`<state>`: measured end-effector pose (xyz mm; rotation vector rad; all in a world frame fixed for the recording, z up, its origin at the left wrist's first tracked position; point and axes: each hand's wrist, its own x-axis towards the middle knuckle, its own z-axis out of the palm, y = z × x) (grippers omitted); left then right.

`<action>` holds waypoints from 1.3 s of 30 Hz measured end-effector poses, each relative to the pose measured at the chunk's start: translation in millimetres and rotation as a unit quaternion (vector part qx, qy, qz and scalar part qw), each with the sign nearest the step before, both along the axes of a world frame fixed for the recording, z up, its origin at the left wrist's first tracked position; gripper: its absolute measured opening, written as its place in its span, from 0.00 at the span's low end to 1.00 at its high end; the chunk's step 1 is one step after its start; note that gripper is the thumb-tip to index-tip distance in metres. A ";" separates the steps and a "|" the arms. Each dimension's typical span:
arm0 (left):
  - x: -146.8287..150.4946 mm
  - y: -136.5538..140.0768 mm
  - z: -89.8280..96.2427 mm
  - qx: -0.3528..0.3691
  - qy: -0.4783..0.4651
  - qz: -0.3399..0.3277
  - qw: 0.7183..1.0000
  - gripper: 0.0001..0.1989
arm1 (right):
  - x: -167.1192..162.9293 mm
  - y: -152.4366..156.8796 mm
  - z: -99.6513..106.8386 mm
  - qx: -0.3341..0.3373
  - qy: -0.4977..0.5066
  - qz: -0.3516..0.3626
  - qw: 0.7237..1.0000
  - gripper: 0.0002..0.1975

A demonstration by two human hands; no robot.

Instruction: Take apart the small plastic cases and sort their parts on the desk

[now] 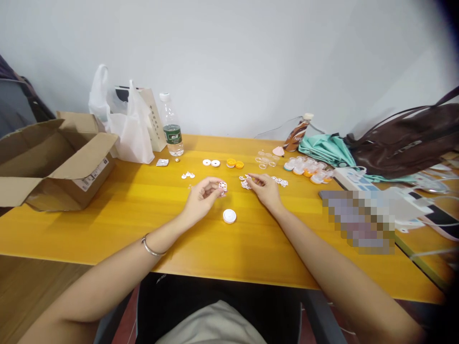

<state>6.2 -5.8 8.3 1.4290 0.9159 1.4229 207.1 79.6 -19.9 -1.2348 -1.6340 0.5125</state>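
Observation:
Between the thumb and fingers of my left hand (pixel 202 198) is a small white disc with holes (pixel 223 186), held above the table. My right hand (pixel 266 191) reaches to a cluster of small white perforated pieces (pixel 245 183); its fingertips touch them, and whether one is pinched I cannot make out. More such pieces (pixel 280 181) lie just right of that hand. In front of both hands sits a round white cap with an orange rim (pixel 229 216). Behind them lie two white rings (pixel 211 163) and two orange round parts (pixel 234 164). Small white discs (pixel 188 175) lie left of my left hand.
An open cardboard box (pixel 82 177), a white plastic bag (pixel 131 129) and a water bottle (pixel 172 129) stand left. Clear round covers (pixel 266 160), finished-looking capped pieces (pixel 308 168), a brown drink bottle (pixel 297 134), teal cloth (pixel 328 153) and a brown bag (pixel 405 138) are right.

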 end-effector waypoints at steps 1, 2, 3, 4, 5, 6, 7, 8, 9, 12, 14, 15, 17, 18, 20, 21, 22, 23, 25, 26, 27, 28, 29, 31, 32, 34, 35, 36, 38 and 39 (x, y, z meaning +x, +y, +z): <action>0.1 -0.4 -0.2 -0.001 0.010 0.001 1.000 0.12 | -1.8 -5.3 3.7 0.009 0.011 0.006 1.000 0.16; 0.5 -0.9 -0.7 -0.004 0.015 0.000 1.000 0.13 | -4.3 -11.9 7.4 0.017 0.024 0.021 0.999 0.15; 0.9 -1.5 -1.4 -0.009 0.017 -0.002 1.000 0.13 | -7.8 -19.7 10.8 0.020 0.036 0.048 0.998 0.14; 1.4 -2.0 -2.4 -0.013 0.016 -0.006 1.000 0.14 | -12.2 -28.2 13.5 0.019 0.046 0.085 0.995 0.13; 1.9 -2.4 -3.7 -0.015 0.017 -0.012 1.000 0.14 | -17.4 -37.0 15.3 0.012 0.053 0.126 0.991 0.12; 2.2 -2.7 -5.3 -0.016 0.022 -0.018 0.999 0.14 | -23.1 -45.7 16.2 0.002 0.058 0.165 0.985 0.12; 2.5 -3.0 -6.9 -0.016 0.032 -0.024 0.999 0.14 | -29.1 -53.4 16.4 -0.010 0.064 0.194 0.979 0.11; 2.5 -3.1 -8.6 -0.015 0.045 -0.029 0.998 0.14 | -34.8 -59.7 16.2 -0.021 0.071 0.213 0.974 0.10; 2.3 -3.2 -9.9 -0.015 0.061 -0.034 0.997 0.13 | -39.5 -64.0 16.1 -0.030 0.079 0.223 0.971 0.09; 1.0 -3.8 -11.4 0.000 0.104 -0.018 0.994 0.12 | -40.7 -61.4 20.1 -0.046 0.120 0.216 0.968 0.07; -0.4 -4.5 -9.9 0.028 0.130 0.009 0.991 0.12 | -24.5 -47.1 27.5 -0.051 0.157 0.174 0.971 0.06; -1.1 -5.0 -8.7 0.043 0.144 0.020 0.988 0.12 | -10.8 -37.3 31.9 -0.052 0.177 0.136 0.973 0.07; -2.3 -6.1 -6.4 0.067 0.173 0.030 0.982 0.11 | 24.4 -15.6 39.4 -0.064 0.178 0.051 0.981 0.07; -2.9 -6.6 -5.4 0.076 0.188 0.031 0.979 0.11 | 43.4 -5.1 41.3 -0.076 0.178 0.008 0.981 0.08; -3.6 -7.4 -4.5 0.086 0.217 0.033 0.972 0.10 | 77.7 12.8 40.1 -0.096 0.174 -0.081 0.977 0.06; -3.8 -7.6 -4.5 0.091 0.231 0.034 0.968 0.10 | 90.7 19.4 37.2 -0.120 0.162 -0.113 0.973 0.06; -4.0 -7.6 -4.8 0.096 0.243 0.036 0.965 0.09 | 100.2 24.4 33.3 -0.143 0.147 -0.124 0.971 0.06; -4.2 -7.3 -5.1 0.102 0.253 0.036 0.961 0.09 | 106.2 27.9 28.6 -0.160 0.133 -0.125 0.970 0.06; -4.7 -6.1 -5.9 0.111 0.267 0.035 0.957 0.08 | 109.6 31.4 19.4 -0.181 0.114 -0.113 0.970 0.06; -5.2 -5.3 -6.1 0.113 0.269 0.036 0.956 0.08 | 108.7 31.9 15.4 -0.184 0.109 -0.108 0.971 0.06; -5.7 -4.4 -6.0 0.113 0.269 0.039 0.956 0.08 | 107.1 32.0 12.3 -0.183 0.103 -0.110 0.971 0.07; -6.3 -3.5 -5.6 0.110 0.266 0.042 0.957 0.07 | 105.5 31.8 10.1 -0.183 0.089 -0.112 0.973 0.07; -7.0 -2.9 -4.7 0.106 0.264 0.045 0.958 0.07 | 104.3 31.4 9.1 -0.182 0.067 -0.116 0.974 0.06; -8.8 -2.6 -1.7 0.097 0.269 0.043 0.957 0.08 | 103.0 29.9 11.0 -0.168 0.006 -0.134 0.976 0.06; -9.9 -3.2 0.2 0.093 0.282 0.033 0.954 0.09 | 102.1 28.5 13.9 -0.149 -0.027 -0.151 0.977 0.07; -12.4 -5.3 4.1 0.086 0.325 -0.005 0.942 0.11 | 97.3 23.3 22.6 -0.084 -0.068 -0.182 0.977 0.09; -13.7 -6.8 5.6 0.086 0.352 -0.032 0.932 0.13 | 92.2 19.0 27.8 -0.047 -0.073 -0.184 0.979 0.10; -14.9 -8.2 6.4 0.086 0.377 -0.061 0.920 0.16 | 85.0 13.2 32.9 -0.020 -0.073 -0.164 0.984 0.12; -16.2 -10.4 6.0 0.089 0.417 -0.104 0.899 0.21 | 64.6 -2.5 40.7 -0.020 -0.072 -0.049 0.996 0.13; -16.2 -11.1 4.8 0.091 0.432 -0.114 0.890 0.22 | 52.3 -12.2 42.8 -0.043 -0.084 0.035 0.995 0.14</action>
